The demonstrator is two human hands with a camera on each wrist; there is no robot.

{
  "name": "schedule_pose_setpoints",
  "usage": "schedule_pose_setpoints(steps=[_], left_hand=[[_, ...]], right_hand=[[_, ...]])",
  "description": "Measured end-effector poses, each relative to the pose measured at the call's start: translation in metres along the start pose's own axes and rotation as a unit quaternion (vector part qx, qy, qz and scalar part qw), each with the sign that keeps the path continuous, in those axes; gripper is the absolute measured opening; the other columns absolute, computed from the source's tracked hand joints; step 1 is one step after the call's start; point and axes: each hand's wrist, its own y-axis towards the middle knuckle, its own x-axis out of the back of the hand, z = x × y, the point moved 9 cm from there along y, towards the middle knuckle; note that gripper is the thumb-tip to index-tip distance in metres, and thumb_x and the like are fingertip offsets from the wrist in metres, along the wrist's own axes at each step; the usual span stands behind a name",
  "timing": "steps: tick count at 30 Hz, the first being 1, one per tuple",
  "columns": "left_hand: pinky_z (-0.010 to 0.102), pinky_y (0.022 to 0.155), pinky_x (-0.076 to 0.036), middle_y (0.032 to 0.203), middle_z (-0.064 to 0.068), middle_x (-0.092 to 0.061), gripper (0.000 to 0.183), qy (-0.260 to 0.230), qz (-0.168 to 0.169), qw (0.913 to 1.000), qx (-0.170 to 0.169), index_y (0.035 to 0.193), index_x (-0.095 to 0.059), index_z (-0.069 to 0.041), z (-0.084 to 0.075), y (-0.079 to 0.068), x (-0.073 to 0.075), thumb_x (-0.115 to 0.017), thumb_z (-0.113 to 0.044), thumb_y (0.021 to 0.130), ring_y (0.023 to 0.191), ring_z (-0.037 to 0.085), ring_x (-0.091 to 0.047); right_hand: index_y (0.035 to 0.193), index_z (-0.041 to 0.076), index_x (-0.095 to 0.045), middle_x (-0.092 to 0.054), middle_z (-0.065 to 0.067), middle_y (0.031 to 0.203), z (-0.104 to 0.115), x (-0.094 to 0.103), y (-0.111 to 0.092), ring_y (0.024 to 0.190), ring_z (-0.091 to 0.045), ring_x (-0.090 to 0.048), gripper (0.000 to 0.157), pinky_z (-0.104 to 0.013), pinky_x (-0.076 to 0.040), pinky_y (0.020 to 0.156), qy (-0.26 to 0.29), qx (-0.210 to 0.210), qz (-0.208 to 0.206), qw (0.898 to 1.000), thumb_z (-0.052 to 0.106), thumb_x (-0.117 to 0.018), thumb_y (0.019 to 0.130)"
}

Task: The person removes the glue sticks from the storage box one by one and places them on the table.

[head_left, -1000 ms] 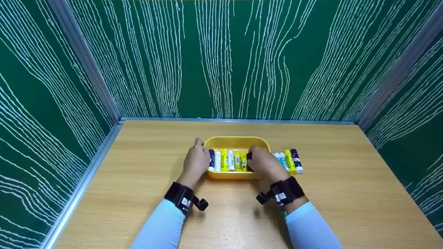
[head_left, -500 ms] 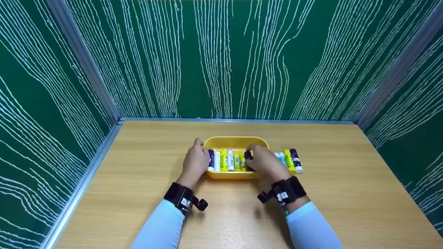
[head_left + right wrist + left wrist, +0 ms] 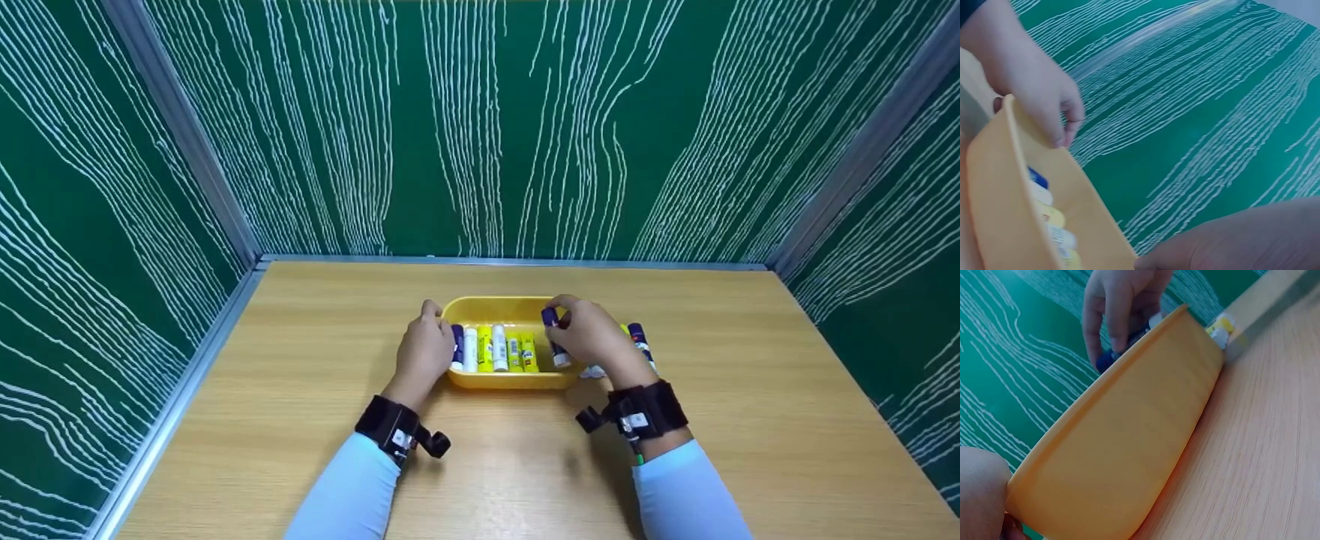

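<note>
A yellow plastic basket [image 3: 513, 381] sits on the table, with a row of several glue sticks [image 3: 500, 348] in white, yellow and dark purple inside. My left hand [image 3: 426, 345] grips the basket's left end, fingers over the rim and thumb outside, as the right wrist view also shows. Between thumb and fingers, my right hand [image 3: 596, 335] pinches a dark purple glue stick [image 3: 551, 319] with a white end. It is slightly tilted above the basket's right part, apart from the row. In the left wrist view the basket wall [image 3: 1123, 433] hides the row.
More glue sticks lie on the table just right of the basket, partly behind my right hand; a dark purple one [image 3: 638, 334] shows at the end. Green walls [image 3: 465, 150] with white lines enclose the wooden table [image 3: 337, 315] at the back and sides.
My right hand has lifted the dark purple glue stick from the end of the row and moved it up and to the right. The left hand stays on the basket.
</note>
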Motion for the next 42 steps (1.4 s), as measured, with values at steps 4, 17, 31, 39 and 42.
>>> schedule_pose_setpoints(steps=[4, 17, 31, 39, 42], left_hand=[[0.047, 0.109, -0.067, 0.140, 0.018, -0.076, 0.032, -0.001, 0.000, 1.0000, -0.001, 0.151, -0.053, -0.015, 0.000, 0.000, 0.000, -0.048, -0.029, 0.122, 0.120, 0.027, -0.077], [0.047, 0.103, -0.069, 0.138, 0.019, -0.076, 0.035, 0.003, 0.002, 1.0000, -0.001, 0.154, -0.052, -0.014, 0.000, 0.001, -0.001, -0.047, -0.029, 0.123, 0.115, 0.027, -0.078], [0.047, 0.104, -0.069, 0.138, 0.019, -0.076, 0.034, 0.003, 0.000, 1.0000, -0.003, 0.153, -0.053, -0.014, 0.000, 0.000, 0.001, -0.047, -0.029, 0.123, 0.118, 0.027, -0.078], [0.048, 0.107, -0.068, 0.138, 0.019, -0.076, 0.032, 0.006, 0.000, 1.0000, -0.007, 0.150, -0.053, -0.014, 0.000, 0.001, 0.000, -0.047, -0.029, 0.123, 0.117, 0.027, -0.078], [0.048, 0.107, -0.067, 0.136, 0.019, -0.077, 0.030, 0.005, -0.002, 0.9999, -0.011, 0.148, -0.054, -0.013, 0.000, 0.001, 0.000, -0.047, -0.029, 0.122, 0.115, 0.027, -0.078]], right_hand=[[0.166, 0.015, -0.054, -0.069, -0.027, 0.138, -0.004, 0.014, -0.003, 0.109, -0.032, -0.074, 0.055, -0.037, -0.069, 0.088, 0.014, 0.007, -0.007, 1.000, 0.023, -0.070, 0.113], [0.170, 0.013, -0.049, -0.067, -0.029, 0.145, -0.029, 0.051, -0.006, 0.121, -0.039, -0.074, 0.058, -0.050, -0.069, 0.103, 0.030, 0.001, -0.027, 0.999, 0.024, -0.066, 0.115], [0.175, 0.011, -0.042, -0.060, -0.034, 0.153, -0.067, 0.077, -0.012, 0.127, -0.044, -0.070, 0.064, -0.058, -0.065, 0.110, 0.031, -0.039, -0.042, 0.998, 0.025, -0.063, 0.116], [0.178, 0.010, -0.034, -0.051, -0.041, 0.162, -0.100, 0.086, -0.014, 0.137, -0.048, -0.064, 0.067, -0.059, -0.062, 0.113, 0.036, -0.089, -0.042, 0.994, 0.023, -0.059, 0.118], [0.179, 0.007, -0.031, -0.047, -0.043, 0.164, -0.112, 0.087, -0.016, 0.136, -0.049, -0.061, 0.067, -0.062, -0.060, 0.115, 0.031, -0.108, -0.036, 0.993, 0.022, -0.056, 0.118]])
